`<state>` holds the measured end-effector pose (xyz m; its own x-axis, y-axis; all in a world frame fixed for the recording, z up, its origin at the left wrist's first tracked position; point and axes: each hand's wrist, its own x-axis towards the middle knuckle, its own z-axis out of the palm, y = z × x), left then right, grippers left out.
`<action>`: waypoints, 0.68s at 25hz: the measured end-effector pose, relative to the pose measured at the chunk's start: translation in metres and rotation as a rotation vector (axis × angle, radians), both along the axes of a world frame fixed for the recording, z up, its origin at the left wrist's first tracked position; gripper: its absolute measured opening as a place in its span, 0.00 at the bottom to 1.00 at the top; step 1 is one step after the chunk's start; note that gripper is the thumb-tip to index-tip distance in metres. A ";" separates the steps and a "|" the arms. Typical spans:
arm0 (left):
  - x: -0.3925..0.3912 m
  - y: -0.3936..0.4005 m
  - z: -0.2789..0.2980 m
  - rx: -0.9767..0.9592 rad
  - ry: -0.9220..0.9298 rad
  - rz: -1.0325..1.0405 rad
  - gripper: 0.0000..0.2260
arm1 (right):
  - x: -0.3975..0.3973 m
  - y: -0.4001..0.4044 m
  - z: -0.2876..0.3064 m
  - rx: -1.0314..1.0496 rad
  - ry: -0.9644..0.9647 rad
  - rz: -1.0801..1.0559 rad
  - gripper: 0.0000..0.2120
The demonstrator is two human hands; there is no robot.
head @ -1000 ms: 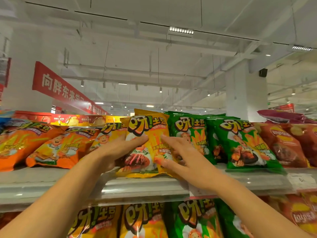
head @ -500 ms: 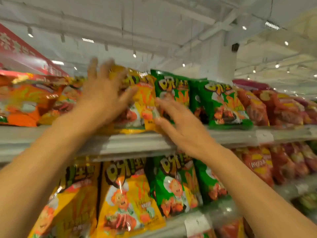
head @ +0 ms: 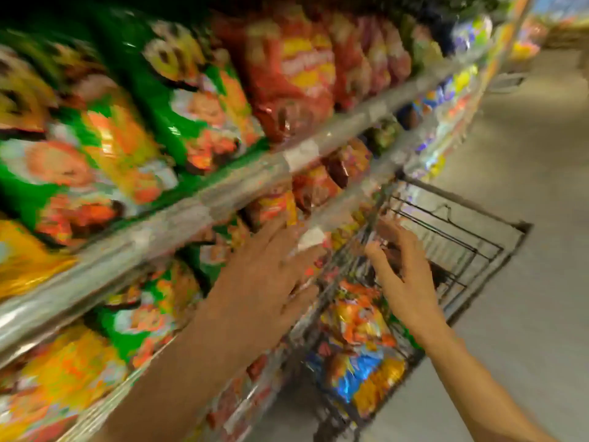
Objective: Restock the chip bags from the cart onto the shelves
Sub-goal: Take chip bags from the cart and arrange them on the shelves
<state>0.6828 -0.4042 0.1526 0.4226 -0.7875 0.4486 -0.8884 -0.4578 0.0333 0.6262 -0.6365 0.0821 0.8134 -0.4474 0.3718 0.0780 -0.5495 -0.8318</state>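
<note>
Left hand [head: 271, 275] and right hand [head: 406, 275], fingers loosely spread and holding nothing, extend over the wire cart [head: 462, 250]. Chip bags [head: 360, 342] lie in the cart beside stocked shelves [head: 197, 212] (frame motion-blurred).

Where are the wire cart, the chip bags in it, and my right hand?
wire cart [head: 471, 250], head view, its far wire wall.
chip bags [head: 360, 339], head view, orange bag's front.
right hand [head: 411, 279], head view, its back.
</note>
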 end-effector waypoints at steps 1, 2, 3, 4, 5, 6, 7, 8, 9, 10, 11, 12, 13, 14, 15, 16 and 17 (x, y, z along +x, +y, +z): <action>0.010 -0.020 -0.024 0.018 0.088 -0.015 0.21 | -0.004 -0.026 -0.031 0.098 0.078 -0.080 0.22; 0.021 -0.039 -0.048 0.037 0.183 -0.014 0.21 | -0.005 -0.050 -0.061 0.199 0.162 -0.153 0.21; 0.034 -0.063 -0.072 0.054 0.283 -0.004 0.21 | -0.005 -0.075 -0.090 0.302 0.257 -0.212 0.20; 0.047 -0.083 -0.096 0.071 0.376 0.016 0.21 | -0.003 -0.097 -0.119 0.404 0.346 -0.246 0.19; 0.061 -0.103 -0.122 0.094 0.449 0.044 0.21 | 0.001 -0.118 -0.148 0.495 0.438 -0.255 0.18; 0.076 -0.123 -0.150 0.119 0.509 0.065 0.21 | 0.007 -0.137 -0.177 0.563 0.537 -0.254 0.19; 0.089 -0.141 -0.179 0.155 0.576 0.081 0.21 | 0.015 -0.154 -0.203 0.604 0.637 -0.250 0.22; 0.102 -0.163 -0.212 0.202 0.667 0.111 0.20 | 0.025 -0.172 -0.231 0.633 0.735 -0.237 0.25; 0.111 -0.180 -0.243 0.247 0.773 0.153 0.20 | 0.035 -0.185 -0.254 0.664 0.813 -0.225 0.27; 0.118 -0.192 -0.273 0.281 0.875 0.192 0.18 | 0.044 -0.194 -0.275 0.693 0.882 -0.211 0.28; 0.122 -0.202 -0.304 0.312 0.975 0.238 0.18 | 0.054 -0.203 -0.296 0.718 0.954 -0.199 0.29; 0.124 -0.209 -0.333 0.357 1.064 0.287 0.18 | 0.064 -0.210 -0.315 0.733 1.024 -0.185 0.30; 0.124 -0.215 -0.364 0.419 1.151 0.333 0.18 | 0.076 -0.218 -0.337 0.744 1.081 -0.169 0.30; 0.122 -0.218 -0.389 0.486 1.234 0.373 0.20 | 0.089 -0.224 -0.355 0.749 1.116 -0.153 0.29; 0.121 -0.219 -0.409 0.541 1.319 0.414 0.22 | 0.101 -0.226 -0.372 0.755 1.145 -0.129 0.29; 0.119 -0.220 -0.429 0.581 1.406 0.460 0.23 | 0.114 -0.227 -0.387 0.754 1.178 -0.079 0.29; 0.117 -0.219 -0.447 0.599 1.473 0.505 0.24 | 0.130 -0.226 -0.399 0.754 1.193 -0.013 0.28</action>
<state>0.8003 -0.6235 -0.2946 0.4298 -0.3517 -0.8316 -0.0274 -0.9257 0.3773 0.7562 -0.8626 -0.3172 0.4588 -0.2369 -0.8564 -0.8736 0.0559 -0.4835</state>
